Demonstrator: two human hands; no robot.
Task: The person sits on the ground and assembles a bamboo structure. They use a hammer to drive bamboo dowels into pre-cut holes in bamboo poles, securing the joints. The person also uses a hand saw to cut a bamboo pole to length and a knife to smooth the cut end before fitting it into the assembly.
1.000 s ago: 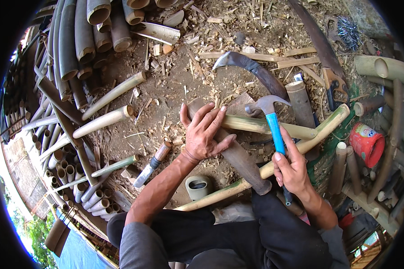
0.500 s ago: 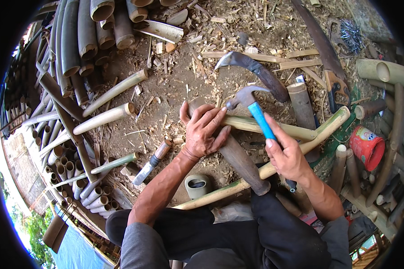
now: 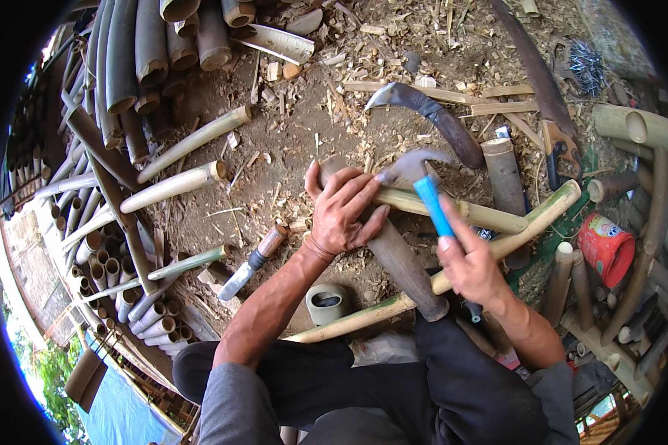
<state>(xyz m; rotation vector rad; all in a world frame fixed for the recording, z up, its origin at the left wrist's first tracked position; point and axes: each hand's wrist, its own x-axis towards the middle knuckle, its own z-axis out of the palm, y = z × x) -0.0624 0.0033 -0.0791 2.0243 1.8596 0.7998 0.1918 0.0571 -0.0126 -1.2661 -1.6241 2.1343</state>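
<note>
My left hand [image 3: 345, 211] is closed over a dark wooden or bamboo piece [image 3: 401, 259], which slants from beneath my fingers down to my knee. The end of a pale bamboo pole [image 3: 482, 216] meets this piece beside my fingertips; anything small under the fingers is hidden. In my right hand [image 3: 471, 267] is a claw hammer [image 3: 436, 204], gripped by its blue handle. Its metal head, slightly blurred, is close to my left fingertips above the pole's end. A longer bamboo pole [image 3: 356, 320] passes under the dark piece.
A curved sickle [image 3: 441, 122] lies ahead, and a knife [image 3: 252, 263] lies left of my forearm. A handsaw [image 3: 560, 152] and a red bucket [image 3: 605, 248] are at the right. Bamboo tubes [image 3: 152, 48] are stacked at the left. A grey-green ring-shaped object [image 3: 326, 304] sits near my lap.
The hammer head has shifted slightly right and down and has blurred; my right hand has lowered a little. My left hand keeps its grip. The whole view has shifted slightly.
</note>
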